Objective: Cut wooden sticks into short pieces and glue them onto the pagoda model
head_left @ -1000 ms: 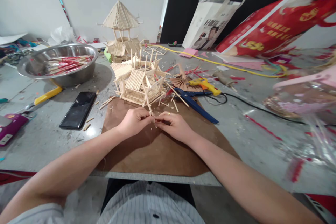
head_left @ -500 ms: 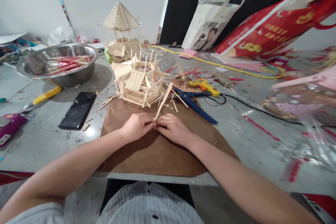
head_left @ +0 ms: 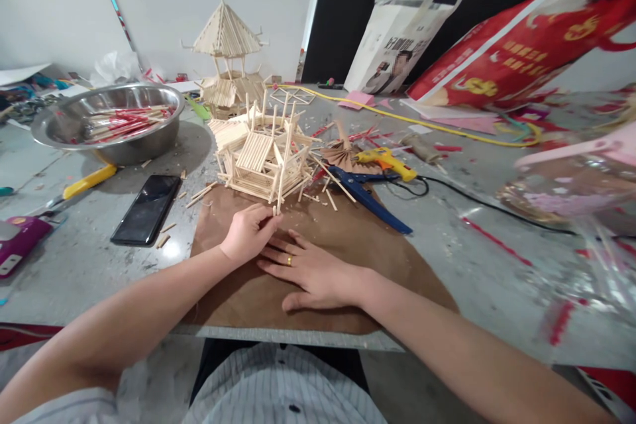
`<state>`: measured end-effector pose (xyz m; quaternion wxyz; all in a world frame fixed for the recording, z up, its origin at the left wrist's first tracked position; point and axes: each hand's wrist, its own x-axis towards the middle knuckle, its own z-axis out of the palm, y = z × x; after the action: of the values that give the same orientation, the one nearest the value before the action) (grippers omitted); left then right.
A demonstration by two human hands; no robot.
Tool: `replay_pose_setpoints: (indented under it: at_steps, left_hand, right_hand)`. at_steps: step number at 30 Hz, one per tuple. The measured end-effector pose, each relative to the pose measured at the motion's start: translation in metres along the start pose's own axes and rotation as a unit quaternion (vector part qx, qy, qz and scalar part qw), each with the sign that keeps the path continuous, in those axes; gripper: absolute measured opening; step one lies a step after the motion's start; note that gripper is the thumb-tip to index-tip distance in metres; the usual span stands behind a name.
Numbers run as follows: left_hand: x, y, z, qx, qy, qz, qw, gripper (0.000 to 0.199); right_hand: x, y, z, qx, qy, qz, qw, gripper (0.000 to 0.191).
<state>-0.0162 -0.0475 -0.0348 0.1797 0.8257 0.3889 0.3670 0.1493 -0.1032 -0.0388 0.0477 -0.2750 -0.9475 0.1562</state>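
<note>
My left hand (head_left: 251, 233) is closed, its thumb and fingertips pinching the lower end of a few thin wooden sticks (head_left: 283, 169). They point up and away, overlapping my view of the pavilion model behind. My right hand (head_left: 315, 273) lies palm down with fingers spread on a brown sheet (head_left: 397, 265), a ring on one finger. Just beyond my hands sits a partly built wooden-stick pavilion model (head_left: 256, 152), with roof panels on its left and front and bare posts on top. Loose sticks (head_left: 332, 200) lie at its right.
A taller stick pavilion (head_left: 226, 33) stands behind. At the left are a steel bowl (head_left: 163, 139) of sticks, a black phone (head_left: 146, 210) and a yellow-handled cutter (head_left: 89, 181). Rightward lie a blue-handled cutting tool (head_left: 372, 205), a yellow glue gun (head_left: 390, 162) and its black cable (head_left: 477, 202).
My right hand has let go of the sticks and now lies flat on the sheet, nearer me. My left hand has shifted slightly away, and the sticks in it stand more upright.
</note>
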Motion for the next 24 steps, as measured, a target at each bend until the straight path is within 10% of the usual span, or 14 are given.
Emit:
replay_pose_setpoints:
  at_steps: [18,24]
  left_hand:
    - [0.001,-0.001,0.000,-0.012,-0.034,0.003,0.999,0.025]
    - [0.004,0.000,0.000,-0.037,-0.075,-0.018,0.996,0.027]
  right_hand:
    - [-0.024,0.070,-0.005,-0.080,0.067,0.300,0.948,0.061]
    - [-0.025,0.067,-0.012,-0.090,0.246,0.280,0.923,0.043]
